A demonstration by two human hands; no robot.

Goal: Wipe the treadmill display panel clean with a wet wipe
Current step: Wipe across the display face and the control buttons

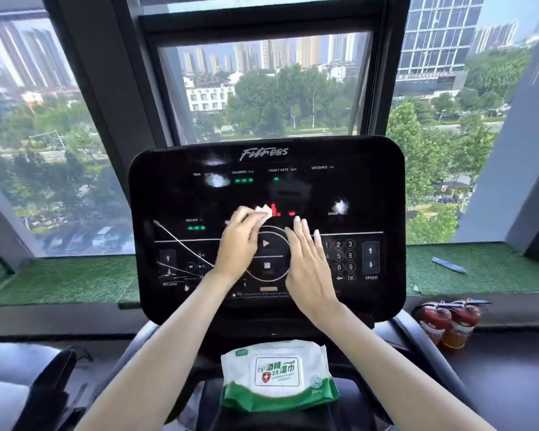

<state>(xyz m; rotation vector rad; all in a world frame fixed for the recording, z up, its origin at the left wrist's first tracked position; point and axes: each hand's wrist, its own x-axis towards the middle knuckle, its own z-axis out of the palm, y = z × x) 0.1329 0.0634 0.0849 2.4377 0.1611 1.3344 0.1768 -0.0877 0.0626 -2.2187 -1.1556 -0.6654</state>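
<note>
1 wet wipe (264,212) gripped at fingertips (252,219) of left hand (238,244) | right hand (308,262) flat, released

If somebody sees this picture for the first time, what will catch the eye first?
The black treadmill display panel fills the middle, before a window with a city view. On it the left hand holds a white wet wipe, and the right hand is spread open beside it. Below lies a green and white wipe pack.
</note>
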